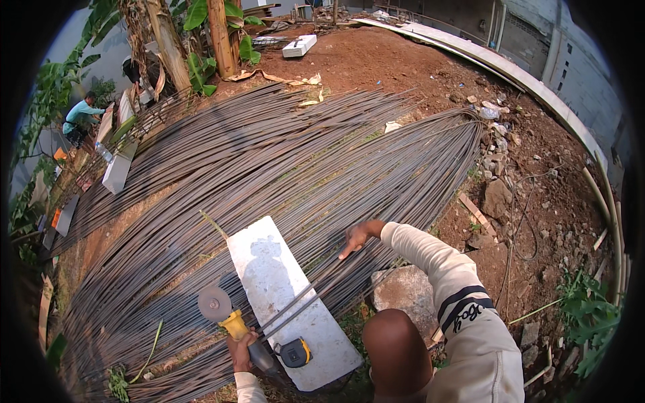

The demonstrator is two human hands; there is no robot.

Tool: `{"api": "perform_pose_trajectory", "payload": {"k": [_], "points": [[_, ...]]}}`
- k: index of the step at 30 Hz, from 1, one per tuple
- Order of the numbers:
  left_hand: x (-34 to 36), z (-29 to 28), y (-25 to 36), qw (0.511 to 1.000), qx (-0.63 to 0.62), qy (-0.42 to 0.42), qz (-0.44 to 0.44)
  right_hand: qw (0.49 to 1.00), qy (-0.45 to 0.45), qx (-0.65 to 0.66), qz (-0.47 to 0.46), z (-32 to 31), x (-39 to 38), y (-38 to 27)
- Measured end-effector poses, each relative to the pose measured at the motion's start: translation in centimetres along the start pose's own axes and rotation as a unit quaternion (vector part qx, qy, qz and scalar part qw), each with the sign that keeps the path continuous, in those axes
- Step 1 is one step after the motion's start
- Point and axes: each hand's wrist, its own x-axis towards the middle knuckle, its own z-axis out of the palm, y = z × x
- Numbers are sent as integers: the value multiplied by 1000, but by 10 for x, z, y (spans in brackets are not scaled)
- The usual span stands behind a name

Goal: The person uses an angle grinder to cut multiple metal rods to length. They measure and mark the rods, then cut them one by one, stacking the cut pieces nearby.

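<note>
Steel rebar (269, 168) covers the ground. Left hand (240, 352) grips an angle grinder (232, 321) at the white board's (282, 282) near-left edge; right hand (356, 236), fingers pressed flat, steadies a bar (316, 292) across it. Cutting seems next.

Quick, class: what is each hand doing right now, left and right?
Left hand: closed around the handle of the angle grinder.
Right hand: open, fingers resting on a steel rod that lies across the white block.

Open yard, daylight. Bare red-brown soil (403, 60) with scattered rubble (497, 198); banana plants (201, 40) at back; grey block wall (584, 60) right.
</note>
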Motion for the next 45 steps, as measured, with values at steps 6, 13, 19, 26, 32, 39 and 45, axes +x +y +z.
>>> {"api": "perform_pose_trajectory", "payload": {"k": [6,13,19,26,32,39,45], "points": [[-1,4,2,1000,-16,6,-16,962,180,-203,-33,-23,-21,-27],[-4,4,5,1000,-11,-4,-17,999,36,28,-29,24,12,25],[3,2,1,1000,-8,-13,-16,967,180,-179,-29,-1,-41,-27],[3,-5,-5,1000,5,-12,-10,739,463,-478,-100,-9,-119,-95],[2,-8,-4,999,-18,-15,-25,773,511,-368,80,-1,-227,-109],[-1,-25,2,983,-186,0,-10,845,488,-190,110,103,-257,-28],[-33,-34,52,969,-242,-42,10,935,325,-23,142,230,-168,46]]}}
